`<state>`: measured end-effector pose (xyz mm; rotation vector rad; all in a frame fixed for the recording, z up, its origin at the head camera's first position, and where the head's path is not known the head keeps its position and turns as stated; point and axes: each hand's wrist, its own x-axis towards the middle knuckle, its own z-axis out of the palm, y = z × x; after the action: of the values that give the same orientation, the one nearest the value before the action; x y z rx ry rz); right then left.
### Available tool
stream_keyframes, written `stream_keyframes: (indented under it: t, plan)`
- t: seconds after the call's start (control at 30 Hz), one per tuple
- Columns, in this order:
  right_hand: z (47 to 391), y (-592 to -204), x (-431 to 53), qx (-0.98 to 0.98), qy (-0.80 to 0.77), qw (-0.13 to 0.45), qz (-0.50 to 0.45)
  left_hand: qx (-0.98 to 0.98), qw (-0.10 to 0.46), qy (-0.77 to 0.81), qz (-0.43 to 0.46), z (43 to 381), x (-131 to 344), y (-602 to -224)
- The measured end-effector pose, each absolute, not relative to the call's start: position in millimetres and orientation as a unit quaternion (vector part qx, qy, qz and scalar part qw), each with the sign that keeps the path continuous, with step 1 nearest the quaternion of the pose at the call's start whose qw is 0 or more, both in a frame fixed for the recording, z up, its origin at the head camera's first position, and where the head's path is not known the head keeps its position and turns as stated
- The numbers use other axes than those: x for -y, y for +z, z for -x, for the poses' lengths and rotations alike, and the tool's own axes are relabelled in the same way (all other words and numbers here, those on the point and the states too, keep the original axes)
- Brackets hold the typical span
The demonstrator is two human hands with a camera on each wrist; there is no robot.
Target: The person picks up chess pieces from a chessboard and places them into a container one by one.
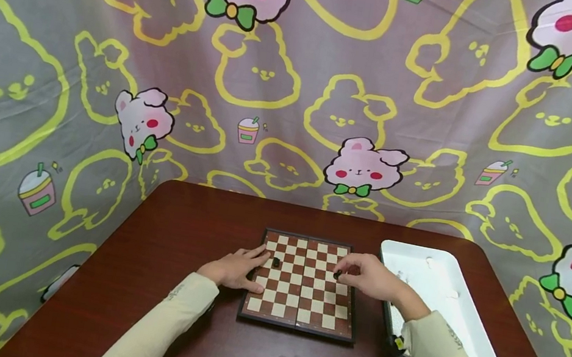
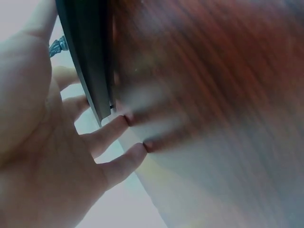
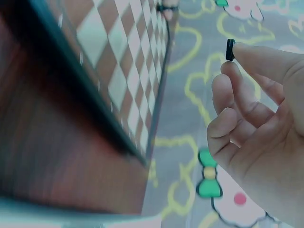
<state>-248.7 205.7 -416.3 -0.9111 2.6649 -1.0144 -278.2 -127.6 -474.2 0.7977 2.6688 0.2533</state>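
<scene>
A brown-and-cream checkered folding chessboard (image 1: 301, 279) with a dark frame lies on the table. My left hand (image 1: 237, 267) rests at its left edge, thumb and index finger over the board, other fingertips down on the tabletop in the left wrist view. Just right of those fingers stands a black chess piece (image 1: 276, 261), its ridged top showing past the frame in the left wrist view. Over the board's right columns, my right hand (image 1: 368, 276) pinches a small black game piece (image 3: 230, 50) between thumb and index finger. Its other fingers are curled in.
A white tray (image 1: 471, 311) with a few small white things inside stands right of the board, under the right forearm. Below its near-left side shows a dark container (image 1: 396, 346). Patterned cloth (image 1: 300, 82) hangs behind the dark red-brown table (image 1: 192, 214).
</scene>
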Motion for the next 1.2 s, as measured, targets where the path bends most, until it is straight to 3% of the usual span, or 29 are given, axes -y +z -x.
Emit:
stream_keyframes:
  t: [0.67, 1.2]
  plan:
    - [260.5, -417.0, -324.7, -0.918, -0.336, 0.048, 0.207, -0.942, 0.168, 0.082, -0.279, 277.1, 126.5, -473.4]
    - [258.7, -423.7, -354.3, -0.944, -0.287, 0.016, 0.162, -0.942, 0.164, 0.085, -0.281, 276.7, 125.5, -474.5]
